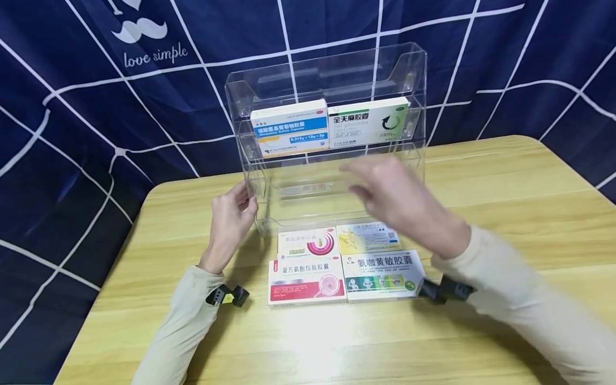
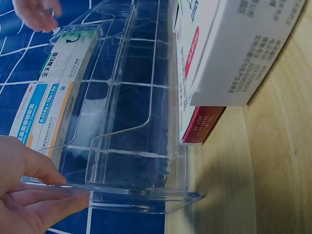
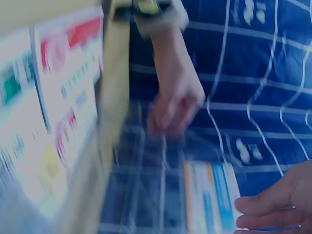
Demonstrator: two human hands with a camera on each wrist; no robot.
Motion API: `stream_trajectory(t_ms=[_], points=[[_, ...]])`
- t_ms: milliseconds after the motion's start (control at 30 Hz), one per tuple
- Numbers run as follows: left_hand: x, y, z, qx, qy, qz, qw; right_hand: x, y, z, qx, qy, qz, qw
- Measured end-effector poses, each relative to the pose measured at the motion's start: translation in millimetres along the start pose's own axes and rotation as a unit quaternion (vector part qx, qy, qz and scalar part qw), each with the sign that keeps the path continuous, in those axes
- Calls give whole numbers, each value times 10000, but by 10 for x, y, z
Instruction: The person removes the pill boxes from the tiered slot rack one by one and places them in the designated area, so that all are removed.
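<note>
A clear plastic two-tier rack [image 1: 308, 214] stands on the table. My left hand [image 1: 232, 216] pinches its left side panel between thumb and fingers. The upper tier holds a blue-and-white medicine box [image 1: 291, 128] and, beside it, a green-and-white medicine box [image 1: 368, 120]. My right hand [image 1: 397, 195], blurred, hangs before the rack with nothing in its loosely bent fingers. On the table in front lie a white box with a pink ring [image 1: 305, 243], a yellow-and-white box [image 1: 368, 239], a red-and-white box [image 1: 305, 280] and a white box with a green band [image 1: 382, 275].
The wooden table [image 1: 505, 203] extends to both sides of the rack. Behind it hangs a dark blue cloth [image 1: 337, 27] with white lines. Small black devices are strapped to both wrists, the left one [image 1: 228, 295] close to the tabletop.
</note>
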State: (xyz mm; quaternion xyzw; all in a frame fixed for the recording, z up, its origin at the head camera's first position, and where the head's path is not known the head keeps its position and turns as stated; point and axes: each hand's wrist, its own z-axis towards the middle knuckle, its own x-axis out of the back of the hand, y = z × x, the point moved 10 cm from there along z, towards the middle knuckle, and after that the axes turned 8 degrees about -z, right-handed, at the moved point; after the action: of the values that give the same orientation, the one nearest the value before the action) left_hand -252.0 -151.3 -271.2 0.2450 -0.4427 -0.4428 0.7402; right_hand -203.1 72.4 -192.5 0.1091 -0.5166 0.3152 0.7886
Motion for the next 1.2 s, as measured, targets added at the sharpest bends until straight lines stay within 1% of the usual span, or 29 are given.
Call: stream_trajectory(t_ms=[67, 133, 267, 400, 500, 733, 833, 933, 1067, 1200], points=[[-3, 2, 6, -37, -1, -6, 10000, 188, 118, 88, 19, 398, -238, 9989], [-1, 13, 7, -58, 5, -2, 10000, 323, 234, 157, -50, 629, -414, 9972], [-3, 22, 2, -42, -17, -14, 10000, 491, 430, 252, -194, 902, -631, 9937], [-2, 22, 3, -16, -20, 3, 10000, 591, 604, 329, -402, 1016, -730, 9913], [-4, 15, 10, -17, -26, 42, 10000, 619, 713, 368, -541, 1015, -770, 9904], [-7, 19, 11, -30, -66, 25, 10000, 643, 887, 394, -692, 1096, -810, 9883], [-3, 20, 7, -9, -58, 38, 10000, 642, 948, 415, -794, 982, -792, 9888], [10, 38, 1, -2, -31, 57, 10000, 603, 986, 448, -826, 786, -805, 9902], [9, 28, -1, 26, -34, 69, 10000, 536, 1013, 482, -814, 591, -816, 9916], [10, 33, -1, 21, -29, 50, 10000, 491, 1030, 516, -769, 506, -920, 9915]])
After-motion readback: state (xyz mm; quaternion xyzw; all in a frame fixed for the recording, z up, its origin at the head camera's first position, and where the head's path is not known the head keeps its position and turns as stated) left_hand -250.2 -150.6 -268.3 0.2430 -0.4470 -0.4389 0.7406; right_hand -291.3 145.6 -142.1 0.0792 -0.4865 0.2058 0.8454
